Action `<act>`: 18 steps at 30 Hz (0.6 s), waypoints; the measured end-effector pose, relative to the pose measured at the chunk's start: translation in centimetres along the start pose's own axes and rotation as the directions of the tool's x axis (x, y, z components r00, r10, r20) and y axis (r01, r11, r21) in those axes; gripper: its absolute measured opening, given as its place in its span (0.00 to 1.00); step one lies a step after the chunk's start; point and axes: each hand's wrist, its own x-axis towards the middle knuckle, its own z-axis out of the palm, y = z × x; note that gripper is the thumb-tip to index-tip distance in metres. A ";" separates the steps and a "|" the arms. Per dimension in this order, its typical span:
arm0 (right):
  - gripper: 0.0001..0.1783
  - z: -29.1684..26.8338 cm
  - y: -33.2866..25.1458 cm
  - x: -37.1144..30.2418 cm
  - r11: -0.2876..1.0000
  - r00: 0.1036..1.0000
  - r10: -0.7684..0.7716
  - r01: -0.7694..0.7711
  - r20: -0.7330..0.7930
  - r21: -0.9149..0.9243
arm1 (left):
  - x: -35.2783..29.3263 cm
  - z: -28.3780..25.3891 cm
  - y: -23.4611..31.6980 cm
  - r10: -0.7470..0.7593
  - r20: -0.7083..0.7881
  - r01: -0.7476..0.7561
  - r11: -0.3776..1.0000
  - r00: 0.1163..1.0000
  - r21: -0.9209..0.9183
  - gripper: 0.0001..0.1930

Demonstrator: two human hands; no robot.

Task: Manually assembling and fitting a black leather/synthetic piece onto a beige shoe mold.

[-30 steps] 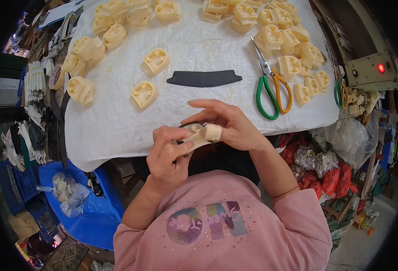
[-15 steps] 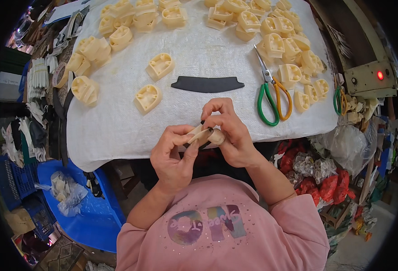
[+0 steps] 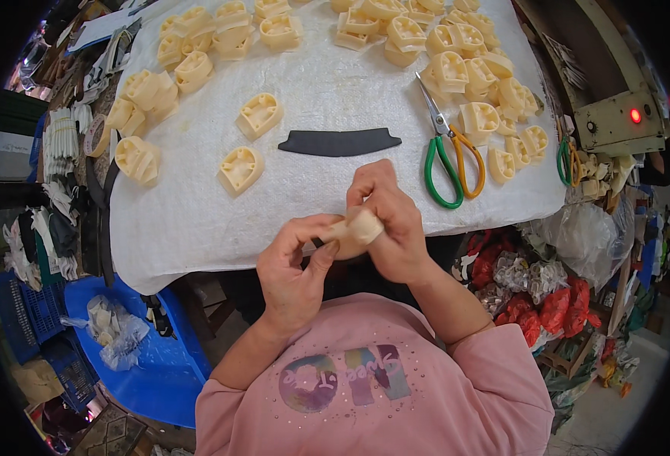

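Note:
Just off the near edge of the cloth-covered table, both my hands work on one cream plastic shoe heel (image 3: 363,230) with black material against it. My left hand (image 3: 293,266) pinches one end between thumb and fingers, and a bit of black shows beside the fingertips. Around the other end my right hand (image 3: 394,228) is closed, its fingers bent and slightly blurred. A curved black strip (image 3: 340,142) lies flat on the table beyond my hands. Two loose cream heels (image 3: 241,170) rest to its left. Scissors (image 3: 442,128) with one green and one orange handle lie to its right.
Piles of cream heels (image 3: 456,72) line the table's (image 3: 190,220) far side and both flanks. A blue plastic chair (image 3: 160,387) holding a clear bag stands at lower left. Red bags (image 3: 570,308) sit low on the right, below a metal box with a red light (image 3: 636,115).
The heel has turned in my hands, so most of the black on it is now hidden. My right hand has rolled over it. The whole view has shifted slightly.

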 end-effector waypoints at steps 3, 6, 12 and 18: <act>0.09 -0.3 0.1 -0.5 0.887 0.981 0.173 -0.192 0.082 0.420 | 0.7 -0.2 -0.2 0.112 0.008 -0.113 0.990 0.994 0.089 0.08; 0.14 -0.5 0.5 0.0 0.805 0.934 0.331 -0.207 -0.132 0.556 | 1.3 -1.3 0.0 0.211 0.025 -0.211 0.951 0.977 0.225 0.08; 0.30 -2.2 -0.7 0.3 0.509 0.701 0.497 -0.713 0.512 0.482 | 1.4 -2.0 0.3 0.509 0.277 -0.574 0.642 0.815 0.509 0.06; 0.36 -2.4 0.0 0.5 0.971 0.979 0.121 -0.151 0.161 0.185 | 1.3 -2.6 -0.1 0.488 0.271 -0.558 0.709 0.829 0.431 0.24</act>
